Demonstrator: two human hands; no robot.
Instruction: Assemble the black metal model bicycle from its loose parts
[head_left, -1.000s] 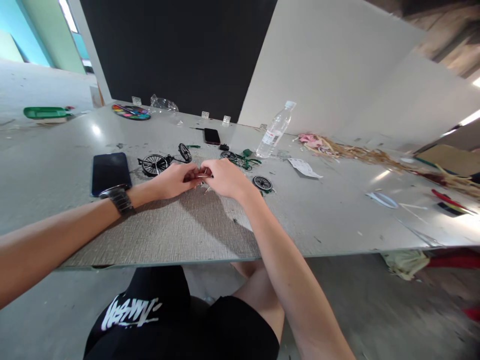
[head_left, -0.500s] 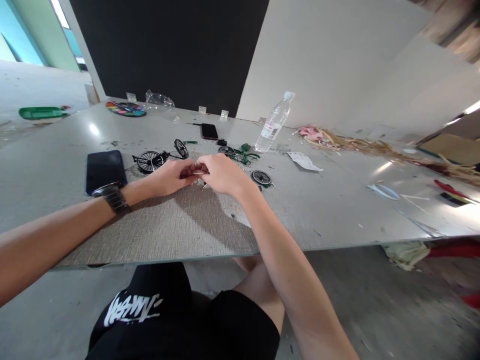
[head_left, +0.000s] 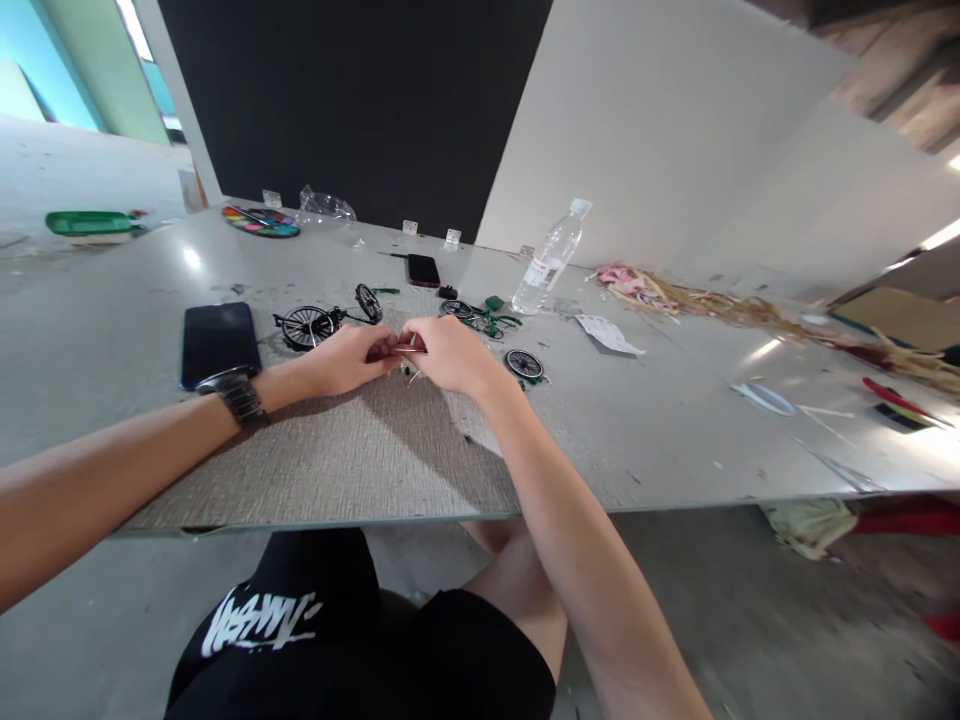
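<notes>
My left hand (head_left: 356, 354) and my right hand (head_left: 444, 354) meet fingertip to fingertip just above the table. A thin metal rod (head_left: 409, 350) shows between the right thumb and fingers, its tip reaching the left fingertips. What the left fingers pinch is too small to make out. Behind the left hand lies a black miniature bicycle (head_left: 309, 326) on its side. Beyond the right hand are green bicycle parts (head_left: 491, 320) with one wheel. A loose spoked wheel (head_left: 523, 365) rests to the right. Small bits (head_left: 411, 374) lie under the fingers.
A dark tablet-like slab (head_left: 220, 340) lies by my left wrist. Further back are a phone (head_left: 423, 269), a paint palette (head_left: 261, 222) and crumpled clear plastic (head_left: 327, 204). A water bottle (head_left: 551, 258) stands behind a paper slip (head_left: 609, 334). Straw-like strips (head_left: 712, 312) trail along the right wall.
The view has shifted slightly. Both hands stay together at the same spot, fingers still closed around the small parts, with only a slight change in finger position.
</notes>
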